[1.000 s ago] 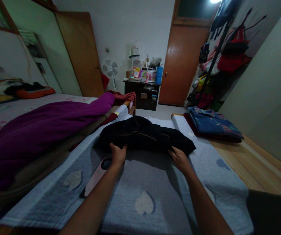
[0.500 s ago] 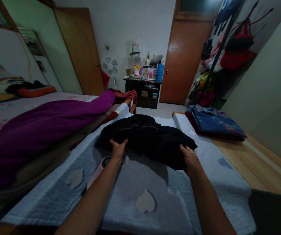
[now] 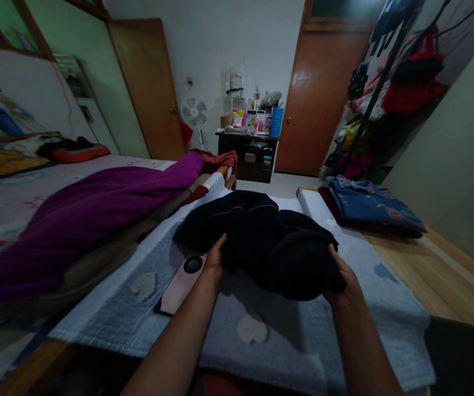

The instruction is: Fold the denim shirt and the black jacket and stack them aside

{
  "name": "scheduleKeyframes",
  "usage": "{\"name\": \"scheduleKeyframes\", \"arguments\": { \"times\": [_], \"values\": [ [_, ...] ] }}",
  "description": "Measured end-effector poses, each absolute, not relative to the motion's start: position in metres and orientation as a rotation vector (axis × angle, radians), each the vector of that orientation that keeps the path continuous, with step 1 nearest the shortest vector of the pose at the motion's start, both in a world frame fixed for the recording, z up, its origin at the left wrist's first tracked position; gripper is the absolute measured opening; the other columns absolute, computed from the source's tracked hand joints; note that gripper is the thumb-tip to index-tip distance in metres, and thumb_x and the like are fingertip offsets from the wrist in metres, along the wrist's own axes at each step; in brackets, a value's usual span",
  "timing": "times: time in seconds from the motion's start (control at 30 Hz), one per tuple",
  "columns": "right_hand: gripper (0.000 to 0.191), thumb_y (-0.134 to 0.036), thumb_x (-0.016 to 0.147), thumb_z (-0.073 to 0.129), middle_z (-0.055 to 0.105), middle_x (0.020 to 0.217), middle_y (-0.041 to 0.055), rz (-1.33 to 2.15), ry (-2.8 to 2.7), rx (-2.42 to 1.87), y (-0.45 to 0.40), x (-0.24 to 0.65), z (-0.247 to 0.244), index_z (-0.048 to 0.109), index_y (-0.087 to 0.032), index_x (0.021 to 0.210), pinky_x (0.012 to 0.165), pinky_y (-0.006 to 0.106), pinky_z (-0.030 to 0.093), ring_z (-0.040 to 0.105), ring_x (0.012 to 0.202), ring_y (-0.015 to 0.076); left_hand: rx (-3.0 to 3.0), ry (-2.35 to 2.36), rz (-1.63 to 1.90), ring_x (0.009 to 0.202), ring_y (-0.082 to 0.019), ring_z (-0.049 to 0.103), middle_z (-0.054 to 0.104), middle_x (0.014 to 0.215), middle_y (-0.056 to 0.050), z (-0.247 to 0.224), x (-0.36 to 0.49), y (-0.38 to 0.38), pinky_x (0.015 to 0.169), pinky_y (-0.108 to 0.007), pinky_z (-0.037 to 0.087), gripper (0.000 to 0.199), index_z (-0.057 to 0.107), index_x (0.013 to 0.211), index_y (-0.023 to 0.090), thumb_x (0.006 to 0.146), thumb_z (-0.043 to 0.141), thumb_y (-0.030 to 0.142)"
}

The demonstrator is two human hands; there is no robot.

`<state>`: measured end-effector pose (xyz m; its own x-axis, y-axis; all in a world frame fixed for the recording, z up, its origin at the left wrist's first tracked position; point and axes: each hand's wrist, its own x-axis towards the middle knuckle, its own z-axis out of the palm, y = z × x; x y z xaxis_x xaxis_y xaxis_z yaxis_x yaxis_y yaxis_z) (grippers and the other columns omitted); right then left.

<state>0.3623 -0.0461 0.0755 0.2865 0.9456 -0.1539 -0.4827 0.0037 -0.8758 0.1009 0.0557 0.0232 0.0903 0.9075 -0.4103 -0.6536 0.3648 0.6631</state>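
A bunched black garment (image 3: 257, 242) with thin tan seams lies across the pale blue bed cover (image 3: 237, 302), its near right part lifted a little. My left hand (image 3: 216, 261) grips its near edge left of the middle, thumb on top and the other fingers hidden by the cloth. On the right end, my right hand (image 3: 342, 275) is closed round the fabric, fingers mostly underneath. What kind of garment it is I cannot make out. A pink phone (image 3: 181, 283) with a round black camera ring lies beside my left forearm, partly covered by it.
A folded denim shirt (image 3: 369, 203) rests on dark red cloth at the right, by a bare wooden board (image 3: 410, 264). Purple bedding (image 3: 108, 203) is heaped on the left. Farther back stand a fan (image 3: 195, 113) and a dark cabinet (image 3: 247, 157).
Both hands have drawn the black garment slightly nearer and to the right, and its right part looks fuller. More of the phone shows. The view has shifted a little left.
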Motion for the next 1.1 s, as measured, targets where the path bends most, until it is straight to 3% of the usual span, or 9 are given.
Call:
{"name": "scheduleKeyframes", "arguments": {
  "times": [0.23, 0.47, 0.57, 0.73, 0.93, 1.03, 1.1],
  "values": [
    [0.038, -0.043, 0.069, 0.072, 0.074, 0.088, 0.0047, 1.168, -0.558, -1.303, -0.074, 0.383, 0.037, 0.066, -0.02, 0.098, 0.081, 0.039, 0.055, 0.069, 0.086, 0.0257, 0.374, 0.952, 1.192, 0.086, -0.027, 0.071, 0.074, 0.094, -0.012, 0.038, 0.063, 0.031, 0.078, -0.041, 0.059, 0.04, 0.064, 0.113, 0.01, 0.075, 0.066, 0.02],
    [0.038, -0.054, 0.072, 0.056, 0.072, 0.082, 0.0069, 0.884, -1.135, -1.765, -0.097, 0.4, 0.005, 0.067, -0.019, 0.081, 0.076, 0.04, 0.051, 0.066, 0.083, 0.0288, 0.548, 1.108, 1.182, 0.086, -0.028, 0.071, 0.073, 0.094, -0.012, 0.052, 0.015, 0.008, 0.077, -0.042, 0.059, 0.041, 0.063, 0.115, 0.013, 0.075, 0.069, 0.024],
    [0.038, -0.051, 0.074, 0.052, 0.071, 0.089, 0.0082, 0.649, -1.236, -1.82, -0.102, 0.406, 0.01, 0.067, -0.019, 0.089, 0.081, 0.039, 0.049, 0.064, 0.089, 0.0285, 0.633, 1.225, 1.294, 0.087, -0.024, 0.07, 0.072, 0.097, -0.009, 0.059, 0.004, 0.004, 0.082, -0.039, 0.057, 0.045, 0.059, 0.118, 0.016, 0.074, 0.07, 0.022],
    [0.05, -0.039, 0.081, 0.044, 0.069, 0.097, 0.0065, 0.405, -1.31, -1.892, -0.112, 0.414, 0.018, 0.053, -0.022, 0.127, 0.081, 0.039, 0.048, 0.064, 0.089, 0.0259, 1.032, 1.484, 1.318, 0.093, -0.024, 0.067, 0.067, 0.108, -0.007, 0.06, -0.006, 0.003, 0.086, -0.041, 0.053, 0.058, 0.048, 0.131, 0.024, 0.075, 0.066, 0.022],
    [0.047, -0.018, 0.077, 0.046, 0.057, 0.122, 0.0179, -0.066, -1.642, -2.051, -0.106, 0.396, 0.014, 0.059, -0.017, 0.122, 0.097, 0.048, 0.038, 0.052, 0.113, 0.0331, 1.989, 2.11, 1.009, 0.125, -0.036, 0.043, 0.052, 0.129, -0.015, 0.055, 0.011, -0.009, 0.105, -0.052, 0.031, 0.044, 0.06, 0.121, 0.021, 0.077, 0.06, 0.023],
    [0.045, -0.026, 0.08, 0.051, 0.048, 0.136, 0.0149, -0.038, -1.815, -1.909, -0.099, 0.371, 0.016, 0.058, -0.018, 0.123, 0.106, 0.048, 0.031, 0.041, 0.127, 0.0313, 2.357, 1.906, 0.813, 0.131, -0.034, 0.035, 0.046, 0.138, -0.012, 0.055, 0.028, -0.02, 0.11, -0.051, 0.022, 0.045, 0.061, 0.122, 0.025, 0.077, 0.062, 0.031],
    [0.047, -0.033, 0.081, 0.055, 0.046, 0.141, 0.0114, 0.161, -1.98, -1.803, -0.098, 0.353, 0.016, 0.057, -0.021, 0.126, 0.11, 0.048, 0.026, 0.036, 0.132, 0.0291, 2.479, 1.666, 0.517, 0.133, -0.035, 0.033, 0.047, 0.14, -0.009, 0.051, 0.035, -0.028, 0.112, -0.054, 0.015, 0.056, 0.061, 0.122, 0.031, 0.067, 0.071, 0.035]
  ]
}}
